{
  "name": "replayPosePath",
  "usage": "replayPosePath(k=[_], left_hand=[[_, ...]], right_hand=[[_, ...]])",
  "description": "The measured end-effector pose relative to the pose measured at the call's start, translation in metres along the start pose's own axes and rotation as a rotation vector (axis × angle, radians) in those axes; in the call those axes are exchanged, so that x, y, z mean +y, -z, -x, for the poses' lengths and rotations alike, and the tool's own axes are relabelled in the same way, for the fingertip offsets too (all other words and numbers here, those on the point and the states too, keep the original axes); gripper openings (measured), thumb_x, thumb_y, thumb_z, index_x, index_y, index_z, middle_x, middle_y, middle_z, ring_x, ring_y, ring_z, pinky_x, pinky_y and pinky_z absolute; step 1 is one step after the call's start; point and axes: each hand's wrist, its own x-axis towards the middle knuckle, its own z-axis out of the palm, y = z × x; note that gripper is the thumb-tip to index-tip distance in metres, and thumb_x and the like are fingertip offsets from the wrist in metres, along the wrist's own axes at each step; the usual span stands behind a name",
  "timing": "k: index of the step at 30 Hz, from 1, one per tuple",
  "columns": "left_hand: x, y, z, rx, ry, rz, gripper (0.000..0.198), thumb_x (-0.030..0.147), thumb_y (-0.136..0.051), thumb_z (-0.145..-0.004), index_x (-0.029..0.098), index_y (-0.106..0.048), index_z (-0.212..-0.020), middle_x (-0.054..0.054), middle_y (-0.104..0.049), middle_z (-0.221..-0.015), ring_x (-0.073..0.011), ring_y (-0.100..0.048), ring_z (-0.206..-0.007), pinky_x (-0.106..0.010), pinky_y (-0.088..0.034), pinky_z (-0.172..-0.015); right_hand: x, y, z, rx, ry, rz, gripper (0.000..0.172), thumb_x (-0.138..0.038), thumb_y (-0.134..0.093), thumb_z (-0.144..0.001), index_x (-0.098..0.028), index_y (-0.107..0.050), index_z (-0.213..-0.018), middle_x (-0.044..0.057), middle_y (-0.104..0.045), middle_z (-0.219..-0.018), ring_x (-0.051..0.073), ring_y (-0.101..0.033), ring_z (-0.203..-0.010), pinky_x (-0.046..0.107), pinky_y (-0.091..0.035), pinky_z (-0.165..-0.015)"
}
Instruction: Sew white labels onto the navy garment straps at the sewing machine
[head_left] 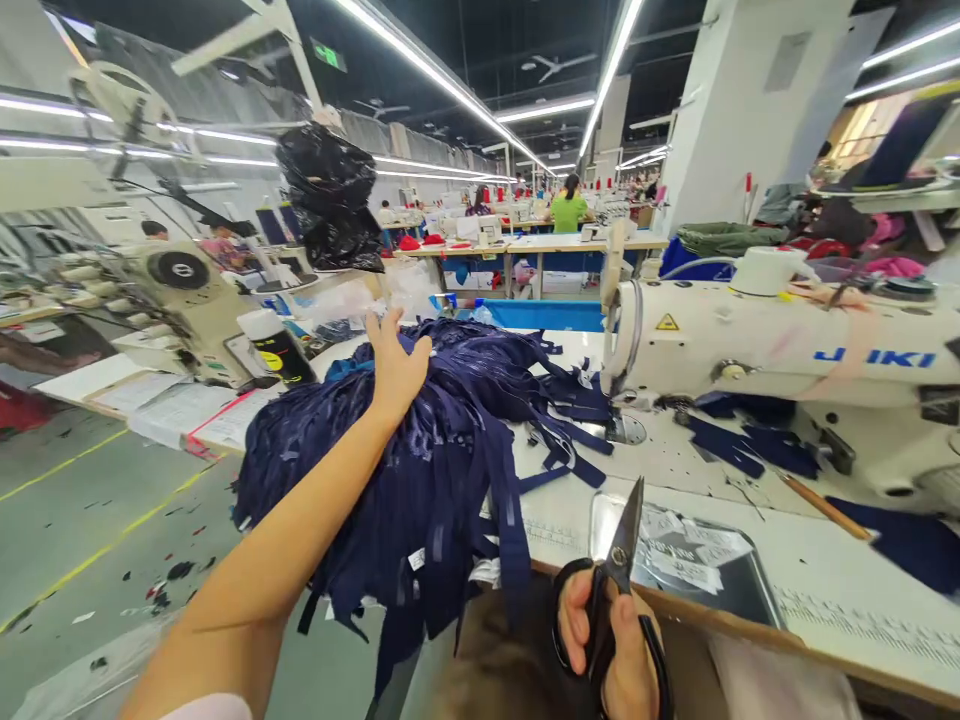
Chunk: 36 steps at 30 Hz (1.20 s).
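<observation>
The left hand (397,368) rests splayed on navy strips (450,480); well apart, the right hand (628,660) grips scissors (619,556), with a metal tray (750,592) just beyond it.

Navy-blue fabric strips (442,440), black-handled scissors (619,556) with grey blades (632,515), cream sewing machine (690,330) with blue JUKI lettering (907,358), black plastic bag (330,195), grey-green floor (67,525) with yellow lines (112,543)

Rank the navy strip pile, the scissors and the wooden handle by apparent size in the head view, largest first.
1. Navy strip pile
2. Scissors, partly covered by the right hand
3. Wooden handle
</observation>
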Motion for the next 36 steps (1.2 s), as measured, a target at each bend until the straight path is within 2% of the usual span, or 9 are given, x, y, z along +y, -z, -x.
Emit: replayPosePath(k=[3, 5, 10, 14, 17, 22, 25, 30, 36], left_hand=[[0.016, -0.027, 0.034, -0.337, -0.216, -0.064, 0.026, 0.009, -0.057, -0.065, 0.019, -0.058, -0.090, -0.005, -0.054, -0.114, -0.0197, -0.040, -0.115, -0.030, -0.021, -0.102], [0.019, -0.049, 0.058, -0.820, -0.404, -0.117, 0.027, 0.007, -0.055, -0.065, 0.020, -0.061, -0.088, -0.007, -0.056, -0.113, -0.0233, -0.042, -0.113, -0.037, -0.022, -0.101], [-0.003, -0.100, 0.089, -1.107, -0.645, -0.138, 0.029, -0.003, -0.050, -0.060, 0.023, -0.060, -0.068, -0.004, -0.054, -0.118, -0.0251, -0.033, -0.122, -0.045, -0.010, -0.103], [-0.020, -0.109, 0.080, -1.124, -0.659, -0.219, 0.026, -0.002, -0.051, -0.059, 0.020, -0.050, -0.046, -0.007, -0.063, -0.079, -0.0255, -0.052, -0.098, -0.040, -0.024, -0.097], [-0.008, -0.088, 0.078, -1.047, -0.506, -0.272, 0.017, 0.009, -0.054, -0.066, 0.019, -0.053, -0.051, -0.003, -0.054, -0.057, -0.0189, -0.054, -0.066, -0.032, -0.037, -0.078], [0.041, -0.028, 0.102, -0.990, -0.094, -0.002, 0.023, 0.026, -0.044, -0.079, 0.015, -0.059, -0.066, -0.002, -0.056, -0.061, -0.0131, -0.050, -0.058, -0.021, -0.037, -0.056], [0.048, -0.008, 0.110, -0.764, 0.105, 0.134, 0.017, 0.029, -0.051, -0.075, 0.015, -0.057, -0.067, -0.001, -0.057, -0.057, -0.0125, -0.051, -0.055, -0.021, -0.038, -0.055], [0.019, -0.008, 0.107, -0.685, 0.581, 0.376, 0.019, 0.029, -0.046, -0.075, 0.013, -0.056, -0.076, -0.006, -0.063, -0.059, -0.0160, -0.059, -0.057, -0.024, -0.043, -0.058], [0.010, -0.011, 0.114, -0.601, 0.670, 0.522, 0.010, 0.022, -0.049, -0.073, 0.014, -0.052, -0.078, -0.009, -0.064, -0.086, -0.0190, -0.064, -0.071, -0.025, -0.045, -0.063]], right_hand=[[-0.003, 0.003, 0.001, -0.008, 0.031, -0.018, 0.043, -0.061, -0.045, -0.073, -0.018, -0.053, -0.068, -0.004, -0.040, -0.047, 0.007, -0.036, -0.035, 0.021, -0.026, -0.035], [-0.004, 0.006, 0.001, -0.007, 0.041, -0.034, 0.044, -0.061, -0.046, -0.072, -0.018, -0.052, -0.068, -0.004, -0.040, -0.047, 0.007, -0.036, -0.035, 0.021, -0.026, -0.034], [-0.002, 0.015, 0.002, -0.037, 0.079, -0.027, 0.041, -0.058, -0.045, -0.074, -0.018, -0.053, -0.069, -0.004, -0.040, -0.047, 0.007, -0.036, -0.034, 0.020, -0.026, -0.033], [-0.008, 0.020, 0.006, 0.022, 0.030, -0.037, 0.042, -0.059, -0.047, -0.073, -0.017, -0.053, -0.068, -0.004, -0.039, -0.047, 0.007, -0.036, -0.035, 0.020, -0.027, -0.035], [-0.011, 0.021, 0.007, 0.029, -0.005, -0.009, 0.043, -0.060, -0.047, -0.072, -0.017, -0.053, -0.067, -0.004, -0.039, -0.047, 0.007, -0.036, -0.036, 0.021, -0.028, -0.036], [-0.004, 0.020, 0.011, -0.021, 0.012, 0.060, 0.046, -0.064, -0.048, -0.068, -0.018, -0.054, -0.065, -0.003, -0.041, -0.046, 0.008, -0.035, -0.035, 0.022, -0.023, -0.036], [-0.004, 0.015, 0.016, -0.081, 0.019, 0.177, 0.047, -0.064, -0.048, -0.068, -0.018, -0.056, -0.065, -0.002, -0.042, -0.044, 0.009, -0.037, -0.036, 0.024, -0.025, -0.038], [-0.027, 0.002, 0.014, -0.270, -0.127, 0.337, 0.043, -0.061, -0.048, -0.071, -0.019, -0.057, -0.065, 0.001, -0.048, -0.045, 0.011, -0.038, -0.040, 0.027, -0.032, -0.046], [-0.017, -0.001, 0.006, -0.400, -0.307, 0.278, 0.043, -0.058, -0.048, -0.073, -0.016, -0.058, -0.073, 0.001, -0.052, -0.053, 0.011, -0.044, -0.044, 0.025, -0.034, -0.048]])
